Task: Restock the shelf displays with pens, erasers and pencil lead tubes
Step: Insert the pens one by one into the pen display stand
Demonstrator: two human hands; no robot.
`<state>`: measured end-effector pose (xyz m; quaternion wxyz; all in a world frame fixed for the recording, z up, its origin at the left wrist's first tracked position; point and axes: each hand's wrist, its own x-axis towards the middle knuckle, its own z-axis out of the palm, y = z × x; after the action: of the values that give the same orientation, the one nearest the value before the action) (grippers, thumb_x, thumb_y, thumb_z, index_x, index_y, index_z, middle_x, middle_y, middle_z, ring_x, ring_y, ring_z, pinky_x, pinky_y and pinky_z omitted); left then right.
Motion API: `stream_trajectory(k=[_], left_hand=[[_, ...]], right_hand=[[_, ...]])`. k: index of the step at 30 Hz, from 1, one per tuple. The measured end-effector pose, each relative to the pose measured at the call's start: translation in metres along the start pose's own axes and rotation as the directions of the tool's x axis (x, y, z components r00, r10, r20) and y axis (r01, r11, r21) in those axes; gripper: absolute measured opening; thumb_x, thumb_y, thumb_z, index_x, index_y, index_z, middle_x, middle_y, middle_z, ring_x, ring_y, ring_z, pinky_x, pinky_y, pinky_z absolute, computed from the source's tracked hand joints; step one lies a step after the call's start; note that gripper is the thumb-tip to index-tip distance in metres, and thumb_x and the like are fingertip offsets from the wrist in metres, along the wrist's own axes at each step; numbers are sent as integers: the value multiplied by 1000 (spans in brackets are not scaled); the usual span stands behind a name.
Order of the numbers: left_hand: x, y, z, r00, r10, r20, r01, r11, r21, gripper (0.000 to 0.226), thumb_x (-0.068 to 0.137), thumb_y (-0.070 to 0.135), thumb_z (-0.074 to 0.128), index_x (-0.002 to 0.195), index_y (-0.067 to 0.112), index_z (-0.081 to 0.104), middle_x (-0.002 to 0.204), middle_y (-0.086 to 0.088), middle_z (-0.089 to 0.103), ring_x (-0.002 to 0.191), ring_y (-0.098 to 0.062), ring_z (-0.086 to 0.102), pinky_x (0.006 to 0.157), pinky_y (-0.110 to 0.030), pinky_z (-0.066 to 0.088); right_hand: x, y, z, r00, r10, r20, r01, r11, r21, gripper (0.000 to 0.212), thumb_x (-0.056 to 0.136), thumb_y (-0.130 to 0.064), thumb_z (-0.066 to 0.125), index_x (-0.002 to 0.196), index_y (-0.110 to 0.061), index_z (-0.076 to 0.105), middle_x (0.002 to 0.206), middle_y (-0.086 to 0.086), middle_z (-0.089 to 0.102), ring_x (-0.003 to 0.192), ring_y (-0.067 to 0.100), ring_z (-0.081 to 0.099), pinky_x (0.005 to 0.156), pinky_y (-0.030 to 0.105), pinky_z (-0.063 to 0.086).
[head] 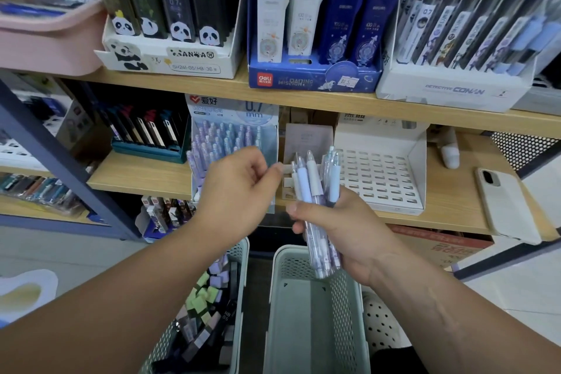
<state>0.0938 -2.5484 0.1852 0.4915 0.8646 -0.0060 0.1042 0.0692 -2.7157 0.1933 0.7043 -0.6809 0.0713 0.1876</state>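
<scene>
My right hand grips a bundle of several pastel pens, tips down, above a pale green basket. My left hand hovers just left of the bundle with its fingers loosely curled; thumb and forefinger nearly meet and hold nothing that I can see. Behind it stands the 0.7 mm pen display box, holding many purple and blue pens. A white slotted display stand with bare slots sits to the right. A second basket at lower left holds pencil lead tubes and erasers.
The upper shelf carries a panda lead box, a blue Deli box and a Conan lead box. A phone lies at the middle shelf's right edge. A pink bin sits upper left.
</scene>
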Motion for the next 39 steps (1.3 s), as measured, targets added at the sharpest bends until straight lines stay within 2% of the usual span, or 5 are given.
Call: stream_trajectory(k=[4,13,23,29,39], left_hand=[[-19,13,0,935,-219,280,325,844,-426,20,95,21,66,84,6,60,59,-6,58,47,-14,51,41,-18,39],[-24,-13,-17,880,-305,365,468,690,-552,15,87,20,74,90,7,68,73,-19,56,57,-23,49,46,-26,39],[-39,-22,-36,857,-360,370,516,601,-610,5,90,11,69,85,9,69,63,-9,61,53,-17,53,47,-25,40],[-39,-18,-42,862,-403,308,499,560,-661,10,96,7,61,104,5,66,71,-8,65,54,-13,54,48,-24,42],[-20,-22,-56,919,-378,114,328,572,-752,7,98,1,55,101,7,57,75,-10,69,65,-19,66,63,-27,57]], right_hand=[[-2,-1,12,991,-50,122,48,999,23,7,87,2,69,92,-3,73,81,15,71,69,19,64,67,24,53],[-2,2,31,984,-58,171,54,998,28,15,89,5,65,87,-8,72,76,9,72,68,16,68,64,23,55],[-1,14,51,984,-24,176,31,999,-36,13,86,3,70,95,-7,72,80,7,73,73,17,68,69,24,56],[0,16,50,996,15,89,-13,1000,-16,19,86,-2,72,104,-6,74,91,16,74,80,24,69,86,41,57],[2,11,35,986,124,-108,-96,966,240,21,86,-7,74,107,-10,69,84,6,77,72,17,73,57,27,50]])
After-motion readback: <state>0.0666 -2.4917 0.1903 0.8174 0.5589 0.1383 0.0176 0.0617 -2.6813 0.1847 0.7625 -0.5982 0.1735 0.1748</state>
